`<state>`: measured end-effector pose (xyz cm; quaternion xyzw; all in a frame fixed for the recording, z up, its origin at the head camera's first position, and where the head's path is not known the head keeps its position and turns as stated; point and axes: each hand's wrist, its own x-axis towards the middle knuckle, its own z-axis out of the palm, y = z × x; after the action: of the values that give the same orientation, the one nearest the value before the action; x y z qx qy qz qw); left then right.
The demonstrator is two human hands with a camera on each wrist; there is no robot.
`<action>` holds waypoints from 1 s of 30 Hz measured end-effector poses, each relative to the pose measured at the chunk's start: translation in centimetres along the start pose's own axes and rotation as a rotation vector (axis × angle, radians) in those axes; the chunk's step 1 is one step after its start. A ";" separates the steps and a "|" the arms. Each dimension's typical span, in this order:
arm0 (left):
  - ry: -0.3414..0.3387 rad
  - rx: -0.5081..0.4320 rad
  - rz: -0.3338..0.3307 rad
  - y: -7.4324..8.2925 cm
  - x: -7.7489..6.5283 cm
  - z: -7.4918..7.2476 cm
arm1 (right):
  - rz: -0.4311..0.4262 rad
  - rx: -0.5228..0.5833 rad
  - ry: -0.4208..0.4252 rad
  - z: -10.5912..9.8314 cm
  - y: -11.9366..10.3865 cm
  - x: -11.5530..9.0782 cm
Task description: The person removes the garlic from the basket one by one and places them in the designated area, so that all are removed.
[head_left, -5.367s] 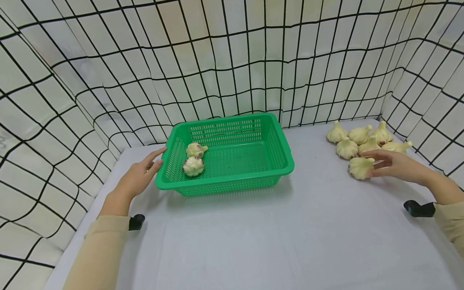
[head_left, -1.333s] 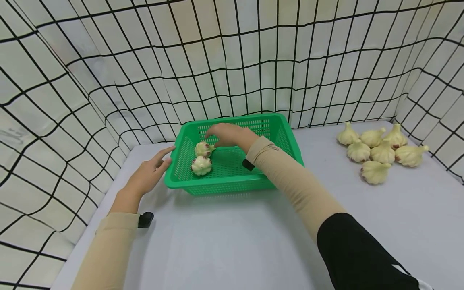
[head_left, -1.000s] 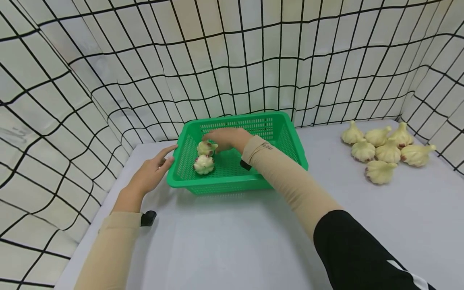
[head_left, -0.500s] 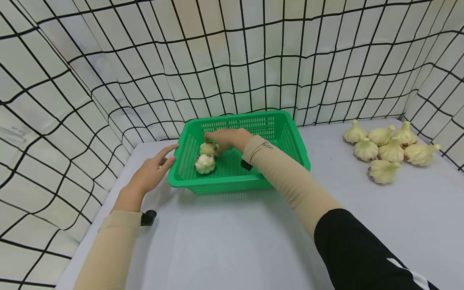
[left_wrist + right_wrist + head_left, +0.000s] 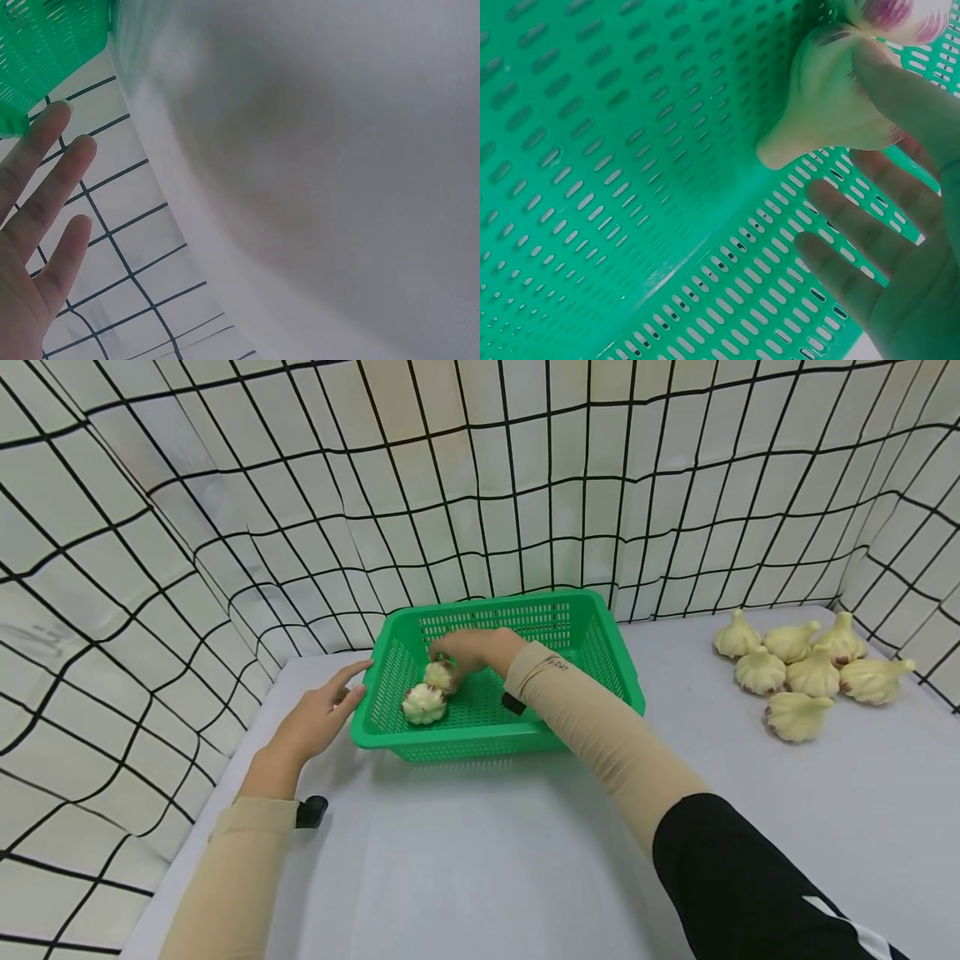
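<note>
Inside the green plastic basket (image 5: pixel 480 745), my right hand (image 5: pixel 474 652) pinches a garlic bulb (image 5: pixel 438 677) near the left end. In the right wrist view, the thumb lies on this garlic bulb (image 5: pixel 829 105) and the other fingers are beneath or beside it; its stem points toward the basket wall. A second garlic bulb (image 5: pixel 423 704) sits right beside it, nearer the front. At the basket's left rim, my left hand (image 5: pixel 311 722) touches with outstretched fingers. In the left wrist view, the left hand's fingers (image 5: pixel 56 187) are spread and straight, below the basket's corner (image 5: pixel 52 45).
Several garlic bulbs (image 5: pixel 812 672) lie grouped on the white table (image 5: pixel 480 852) at the right, one nearer the front. A black grid net (image 5: pixel 510 493) over white sheeting stands behind and along both sides. A small black device (image 5: pixel 311 812) shows at the left wrist.
My right hand has gone from a bulb in the right-hand group into the basket and taken hold of the rear bulb, turning it and shifting it slightly. The left hand stays at the rim.
</note>
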<state>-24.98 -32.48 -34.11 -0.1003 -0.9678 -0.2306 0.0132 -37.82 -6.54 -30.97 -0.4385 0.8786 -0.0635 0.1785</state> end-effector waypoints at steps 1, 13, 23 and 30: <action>0.000 0.000 0.001 0.0 0.0 0.0 | 0.009 0.016 -0.006 0.0 0.0 0.0; -0.001 0.001 0.001 0.0 -0.1 0.0 | 0.062 0.019 -0.061 0.0 0.0 -0.6; -0.007 0.007 0.002 0.2 0.0 0.1 | 0.030 0.053 0.024 -0.7 0.9 -2.1; -0.005 0.017 0.016 0.1 0.0 -0.1 | -0.030 0.044 0.090 -1.5 0.6 -3.9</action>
<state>-25.01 -32.41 -33.99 -0.1082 -0.9689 -0.2222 0.0135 -36.69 -3.18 -28.77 -0.4442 0.8774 -0.1054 0.1473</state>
